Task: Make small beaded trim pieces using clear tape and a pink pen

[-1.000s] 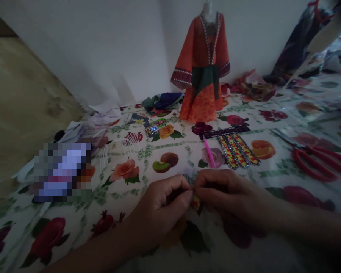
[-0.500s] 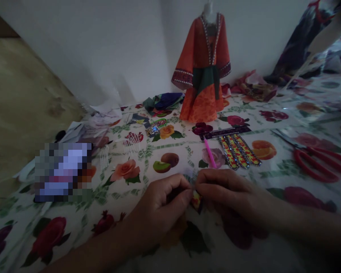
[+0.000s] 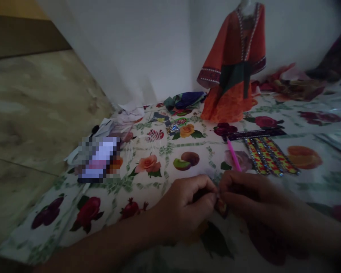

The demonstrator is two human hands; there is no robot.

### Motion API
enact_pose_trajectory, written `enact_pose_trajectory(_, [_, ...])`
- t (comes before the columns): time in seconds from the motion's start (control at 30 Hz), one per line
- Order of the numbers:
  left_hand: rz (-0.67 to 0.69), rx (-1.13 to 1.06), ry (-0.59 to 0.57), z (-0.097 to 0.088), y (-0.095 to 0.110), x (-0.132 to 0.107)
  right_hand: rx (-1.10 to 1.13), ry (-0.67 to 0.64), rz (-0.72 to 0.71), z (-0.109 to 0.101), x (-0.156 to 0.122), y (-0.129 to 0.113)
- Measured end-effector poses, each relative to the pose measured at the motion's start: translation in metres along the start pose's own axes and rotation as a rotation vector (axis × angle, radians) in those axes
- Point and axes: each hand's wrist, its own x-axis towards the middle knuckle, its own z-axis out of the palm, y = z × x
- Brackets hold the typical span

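My left hand (image 3: 191, 203) and my right hand (image 3: 250, 197) meet low in the head view, thumbs and forefingers pinched close together. Between them they grip a small patterned fabric strip (image 3: 222, 207), yellow and red with a dark edge; most of it is hidden by the fingers. Just beyond my right hand lie several yellow-and-red strips (image 3: 269, 155) with glittering edges. A dark beaded band (image 3: 257, 133) lies along their far ends, and a pink pen (image 3: 233, 154) points toward it.
A doll form in an orange and green dress (image 3: 237, 72) stands at the back. Crumpled blue-green cloth (image 3: 186, 100) lies beside it. A phone (image 3: 99, 159), blurred out, rests on the left of the floral tablecloth (image 3: 165, 189). Strips of white beads (image 3: 130, 151) lie near it.
The view has swung left, so things appear farther right and the red-handled scissors have mostly left the frame. Both hands keep their pinch on the strip, which shows less between the fingers.
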Motion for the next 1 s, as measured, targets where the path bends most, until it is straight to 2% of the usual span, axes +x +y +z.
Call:
enact_pose_trajectory(0.27, [-0.013, -0.042, 0.016, 0.0, -0.001, -0.001, 0.11, -0.043, 0.166, 0.003, -0.001, 0.004])
enact_pose_trajectory(0.47, [0.015, 0.028, 0.067, -0.002, 0.001, 0.001, 0.038, 0.022, -0.015, 0.001, -0.001, -0.003])
enact_pose_trajectory(0.63, [-0.042, 0.002, 0.06, -0.003, -0.002, 0.002, 0.059, 0.009, -0.014, -0.001, -0.001, -0.013])
enact_pose_trajectory(0.87, [-0.011, 0.011, 0.048, -0.006, -0.001, 0.001, 0.041, -0.013, 0.021, -0.002, -0.004, -0.019])
enact_pose_trajectory(1.0, [0.006, 0.064, 0.066, -0.002, 0.0, 0.001, -0.011, -0.021, -0.006, -0.002, -0.003, -0.017])
